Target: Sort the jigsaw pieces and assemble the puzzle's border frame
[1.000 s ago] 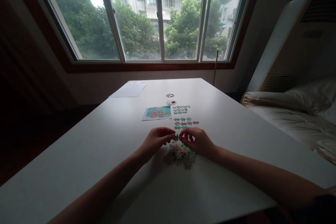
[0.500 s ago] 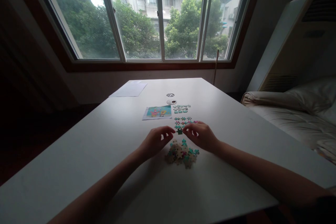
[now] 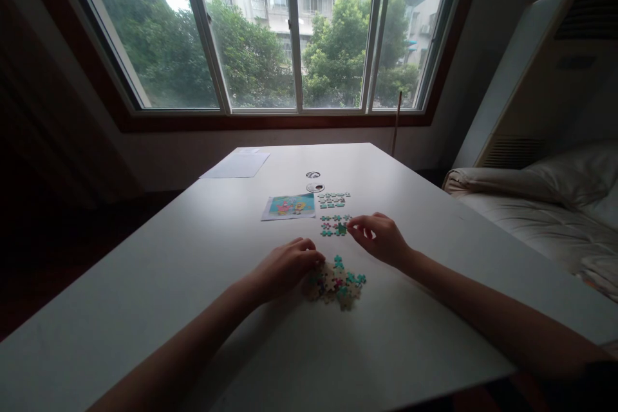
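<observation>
A heap of loose jigsaw pieces (image 3: pixel 338 282) lies on the white table (image 3: pixel 193 257) in front of me. My left hand (image 3: pixel 287 265) rests with curled fingers at the heap's left edge, fingertips touching pieces. My right hand (image 3: pixel 381 237) is further out, pinching a green puzzle piece (image 3: pixel 342 229) at the near row of sorted pieces (image 3: pixel 334 225). A second row of teal pieces (image 3: pixel 333 199) lies beyond it. A small colour picture card (image 3: pixel 290 206) lies flat left of the rows.
Two small round objects (image 3: pixel 313 181) sit past the rows. A sheet of paper (image 3: pixel 236 164) lies at the far left of the table. A bed with pale bedding (image 3: pixel 541 206) stands to the right. A large window (image 3: pixel 290 26) fills the wall ahead.
My right hand carried the green piece away from the heap to the near sorted row. My left hand let go of it and dropped back onto the heap.
</observation>
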`<state>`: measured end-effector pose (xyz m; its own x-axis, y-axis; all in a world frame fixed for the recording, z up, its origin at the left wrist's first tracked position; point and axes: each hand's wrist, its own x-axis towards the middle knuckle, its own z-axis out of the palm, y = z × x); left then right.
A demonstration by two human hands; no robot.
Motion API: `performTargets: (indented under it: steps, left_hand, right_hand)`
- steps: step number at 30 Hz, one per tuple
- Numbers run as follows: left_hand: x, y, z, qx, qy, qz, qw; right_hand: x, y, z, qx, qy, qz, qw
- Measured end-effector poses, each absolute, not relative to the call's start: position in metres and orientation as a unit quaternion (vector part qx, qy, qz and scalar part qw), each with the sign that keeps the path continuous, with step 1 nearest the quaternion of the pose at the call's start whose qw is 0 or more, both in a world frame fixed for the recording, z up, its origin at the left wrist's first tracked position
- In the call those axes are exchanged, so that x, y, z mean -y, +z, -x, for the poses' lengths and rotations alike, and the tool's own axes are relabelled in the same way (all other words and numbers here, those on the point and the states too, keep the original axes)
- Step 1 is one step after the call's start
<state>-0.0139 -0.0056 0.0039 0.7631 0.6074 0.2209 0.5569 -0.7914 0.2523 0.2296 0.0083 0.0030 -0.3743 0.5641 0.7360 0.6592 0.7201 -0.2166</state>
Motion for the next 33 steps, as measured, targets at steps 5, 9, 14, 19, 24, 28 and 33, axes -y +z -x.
performTargets:
  steps: [5, 9, 14, 19, 24, 28, 33]
  left_hand:
    - [0.005, 0.004, 0.016, -0.314, 0.153, -0.933, 0.092]
    - [0.003, 0.004, 0.021, -0.315, 0.15, -0.933, 0.089]
    - [0.002, 0.007, 0.023, -0.316, 0.141, -0.935, 0.079]
    - [0.001, 0.013, 0.026, -0.317, 0.13, -0.937, 0.061]
    - [0.002, 0.015, 0.031, -0.318, 0.118, -0.94, 0.04]
    - [0.001, 0.012, 0.034, -0.32, 0.12, -0.939, 0.033]
    - [-0.001, 0.009, 0.034, -0.326, 0.121, -0.937, 0.033]
  right_hand:
    - [-0.016, 0.005, -0.229, 0.835, -0.051, 0.377, 0.398]
    - [-0.044, 0.002, -0.232, 0.828, -0.027, 0.432, 0.356]
    - [-0.093, -0.007, -0.243, 0.811, 0.03, 0.522, 0.261]
    - [-0.136, -0.009, -0.254, 0.776, 0.026, 0.579, 0.25]
    - [-0.163, -0.017, -0.257, 0.745, 0.025, 0.623, 0.237]
    - [-0.176, -0.027, -0.256, 0.732, 0.029, 0.641, 0.229]
    - [-0.187, -0.029, -0.258, 0.723, 0.039, 0.654, 0.219]
